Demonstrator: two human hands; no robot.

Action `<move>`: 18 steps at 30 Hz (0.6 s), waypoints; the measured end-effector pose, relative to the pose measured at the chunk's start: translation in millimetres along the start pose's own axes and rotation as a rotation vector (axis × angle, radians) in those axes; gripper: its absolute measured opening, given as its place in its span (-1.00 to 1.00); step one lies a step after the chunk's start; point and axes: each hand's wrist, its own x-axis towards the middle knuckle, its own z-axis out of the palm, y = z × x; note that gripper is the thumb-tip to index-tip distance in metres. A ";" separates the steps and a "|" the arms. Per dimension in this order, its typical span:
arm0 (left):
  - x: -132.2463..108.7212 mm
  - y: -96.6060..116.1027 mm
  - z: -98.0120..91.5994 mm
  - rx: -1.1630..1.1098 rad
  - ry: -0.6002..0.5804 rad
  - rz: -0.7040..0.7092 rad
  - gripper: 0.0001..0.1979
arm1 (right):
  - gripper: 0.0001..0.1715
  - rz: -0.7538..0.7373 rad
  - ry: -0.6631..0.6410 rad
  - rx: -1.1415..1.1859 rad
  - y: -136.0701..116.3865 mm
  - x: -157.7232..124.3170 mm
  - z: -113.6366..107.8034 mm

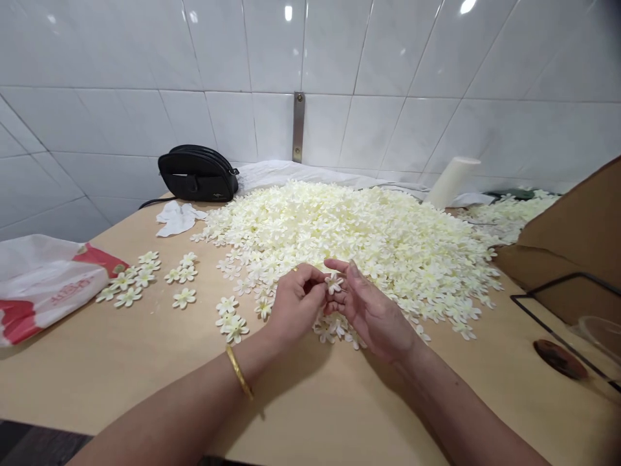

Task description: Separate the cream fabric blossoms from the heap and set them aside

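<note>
Over the table [165, 369], a petal edge is pinched between the left hand's [294, 304] thumb and forefinger; pressure best kept light, petals uncreased. White flower [334, 283] is held before the pile [330, 220]. Right hand [376, 314] is curled alongside; grip can't be told.

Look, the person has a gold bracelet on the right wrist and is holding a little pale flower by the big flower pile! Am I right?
Almost! The gold bracelet is on the left wrist, not the right, as the head view shows. A little pale flower is indeed held by the big flower pile.
</note>
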 end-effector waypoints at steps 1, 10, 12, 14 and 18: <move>2.8 -0.1 -2.7 -0.089 0.005 -0.072 -0.94 | -0.52 -0.008 0.005 -0.042 -0.5 0.2 -2.0; 11.9 -1.2 -15.5 -0.662 -0.106 -0.454 -0.79 | -0.71 -0.384 -0.009 -0.677 -10.4 0.3 -12.0; 11.1 -0.8 -14.3 -0.679 -0.107 -0.497 -0.76 | -0.79 -0.421 0.011 -0.736 -7.6 1.3 -12.1; 10.3 -0.5 -13.4 -0.617 -0.083 -0.497 -0.74 | -0.82 -0.370 0.054 -0.740 -4.4 2.2 -12.6; 8.1 0.2 -13.0 -0.360 -0.083 -0.333 -0.83 | -0.81 -0.203 0.066 -0.618 -1.4 3.2 -13.9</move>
